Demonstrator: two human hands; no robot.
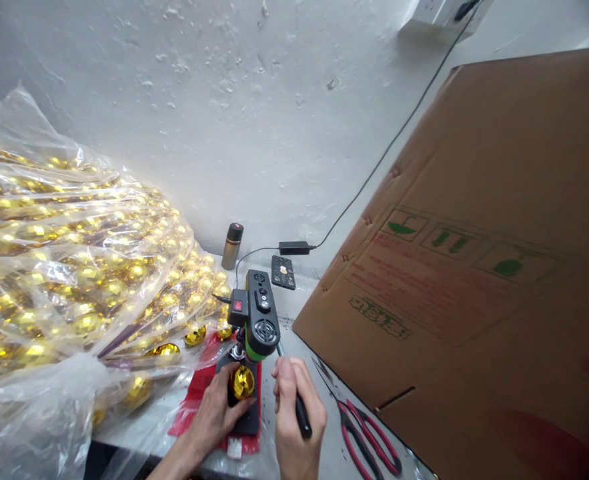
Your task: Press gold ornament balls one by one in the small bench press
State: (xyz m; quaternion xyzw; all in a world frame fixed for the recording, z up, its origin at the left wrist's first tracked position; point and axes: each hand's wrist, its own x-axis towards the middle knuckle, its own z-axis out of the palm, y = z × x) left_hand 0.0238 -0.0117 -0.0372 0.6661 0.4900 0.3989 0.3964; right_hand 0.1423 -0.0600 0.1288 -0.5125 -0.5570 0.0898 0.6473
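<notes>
My left hand (218, 408) is closed around a shiny gold faceted ball (243, 383), thumb and fingers on its sides. The ball sits over the black base (247, 425) of a small bench machine that looks like a mini drill press (263, 313), right beneath its green-ringed head. To the right of that head, my right hand (298, 417) is wrapped round a black-handled rod (303, 416). The rod's thin end runs up beside the machine; whether it is fixed there is hidden. A red plastic sheet (189, 400) lies under the base.
A large clear bag (84, 267) bulging with gold balls fills the left. Red-handled scissors (369, 437) lie right of my hand, before a big cardboard box (474, 220). Behind stand a dark-capped bottle (231, 247), a phone (283, 272) and a power adapter (294, 248) with its cord.
</notes>
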